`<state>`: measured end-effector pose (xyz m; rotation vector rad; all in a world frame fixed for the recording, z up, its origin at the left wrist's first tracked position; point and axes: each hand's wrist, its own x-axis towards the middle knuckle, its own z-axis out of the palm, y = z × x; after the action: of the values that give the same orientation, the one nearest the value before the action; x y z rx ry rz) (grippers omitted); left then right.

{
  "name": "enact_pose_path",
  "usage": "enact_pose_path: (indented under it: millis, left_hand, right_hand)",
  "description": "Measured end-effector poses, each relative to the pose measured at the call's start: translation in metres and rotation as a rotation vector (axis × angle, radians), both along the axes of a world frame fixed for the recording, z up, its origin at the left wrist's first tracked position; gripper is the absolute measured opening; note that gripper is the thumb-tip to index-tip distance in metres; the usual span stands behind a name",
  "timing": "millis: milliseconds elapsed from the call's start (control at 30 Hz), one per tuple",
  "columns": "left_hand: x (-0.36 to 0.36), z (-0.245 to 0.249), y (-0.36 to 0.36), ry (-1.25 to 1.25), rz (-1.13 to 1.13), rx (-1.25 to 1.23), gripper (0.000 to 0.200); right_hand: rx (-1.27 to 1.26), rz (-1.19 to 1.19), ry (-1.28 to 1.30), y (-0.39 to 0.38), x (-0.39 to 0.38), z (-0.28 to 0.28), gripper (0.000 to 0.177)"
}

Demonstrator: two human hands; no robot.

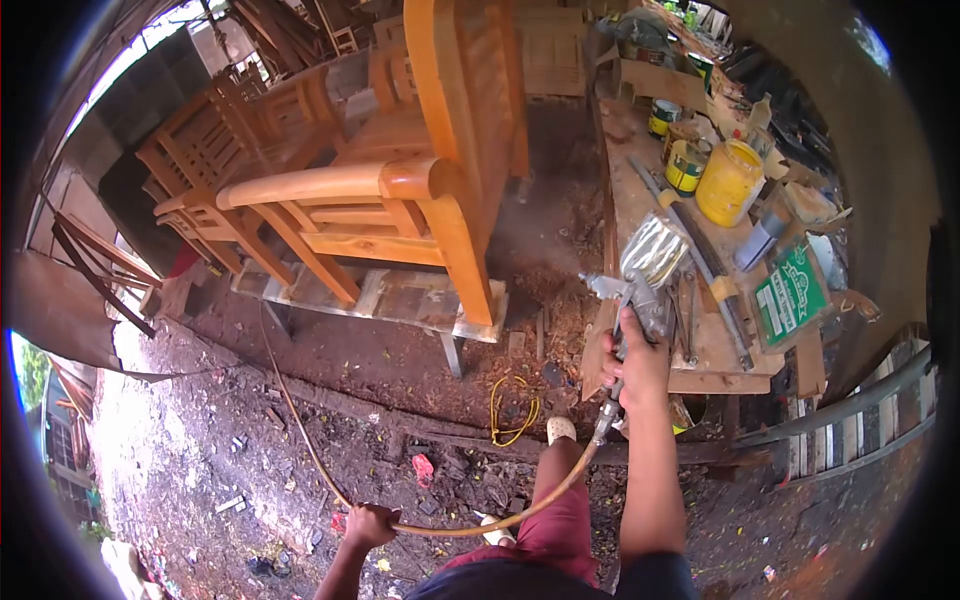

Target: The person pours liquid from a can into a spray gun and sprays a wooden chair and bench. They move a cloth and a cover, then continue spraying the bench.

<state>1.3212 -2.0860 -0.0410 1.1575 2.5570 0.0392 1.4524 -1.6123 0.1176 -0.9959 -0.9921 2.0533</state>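
Note:
My right hand is wrapped round the handle of a spray gun, its nozzle pointing left and a faint mist in front of it. The gun's metal cup, streaked with white, shows just above my knuckles. From the gun's base an air hose curves down to my left hand, whose fingers are closed round it. Beyond the nozzle, to the left, a varnished wooden bench with slatted arms stands on a low plank platform.
A worktable at right carries a yellow tub, several paint cans, a green-labelled container and tools. A ladder lies at far right. Yellow cord lies on the littered dirt floor. More wooden chairs stand behind the bench.

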Motion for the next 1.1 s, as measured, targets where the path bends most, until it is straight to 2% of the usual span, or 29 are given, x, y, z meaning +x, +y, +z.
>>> enact_pose_path:
  millis: [33, 167, 267, 333, 533, 667, 700, 800, 833, 933, 967, 1067, 1100]
  left_hand:
    - [0.0, 0.004, 0.005, -0.004, -0.011, 0.035, 0.023]
    - [-0.008, 0.008, 0.008, 0.001, 0.014, -0.003, 0.021]
    - [-0.013, 0.009, -0.004, 0.027, 0.044, -0.001, 0.014]
    - [-0.019, 0.006, -0.014, 0.051, 0.089, 0.001, 0.013]
    - [-0.029, 0.026, -0.007, 0.121, 0.168, 0.274, 0.012]
    - [-0.036, 0.033, -0.002, 0.132, 0.157, 0.393, 0.015]
    - [-0.037, 0.035, 0.0, 0.132, 0.157, 0.411, 0.016]
    - [-0.036, 0.043, 0.009, 0.117, 0.106, 0.385, 0.015]
    - [-0.033, 0.049, 0.013, 0.101, 0.077, 0.246, 0.014]
    - [-0.031, 0.026, 0.011, 0.074, 0.051, 0.157, 0.011]
    - [-0.024, 0.041, 0.022, 0.068, 0.024, 0.178, 0.008]
    - [-0.022, 0.037, 0.028, 0.06, -0.008, 0.177, 0.011]
    - [-0.023, 0.033, 0.028, 0.064, -0.008, 0.12, 0.014]
  right_hand:
    - [-0.042, 0.003, 0.005, 0.001, -0.002, 0.0, 0.034]
    - [-0.064, 0.012, 0.107, 0.004, -0.007, 0.001, 0.037]
    - [-0.055, 0.027, 0.388, 0.006, -0.009, 0.028, 0.043]
    - [0.02, 0.043, 0.454, 0.003, -0.016, 0.055, 0.045]
    - [0.161, -0.001, 0.748, -0.003, -0.023, 0.116, 0.048]
    - [0.223, -0.02, 0.87, 0.003, -0.02, 0.132, 0.046]
    - [0.214, -0.058, 0.839, 0.005, -0.019, 0.132, 0.045]
    - [0.176, 0.021, 0.717, 0.019, -0.016, 0.119, 0.047]
    - [0.133, 0.046, 0.668, 0.021, -0.015, 0.115, 0.046]
    - [0.1, 0.097, 0.516, 0.029, -0.019, 0.099, 0.042]
    - [0.073, 0.109, 0.482, 0.033, -0.019, 0.094, 0.043]
    - [0.073, 0.116, 0.361, 0.039, -0.022, 0.078, 0.043]
    - [0.044, 0.082, 0.376, 0.04, -0.022, 0.074, 0.038]
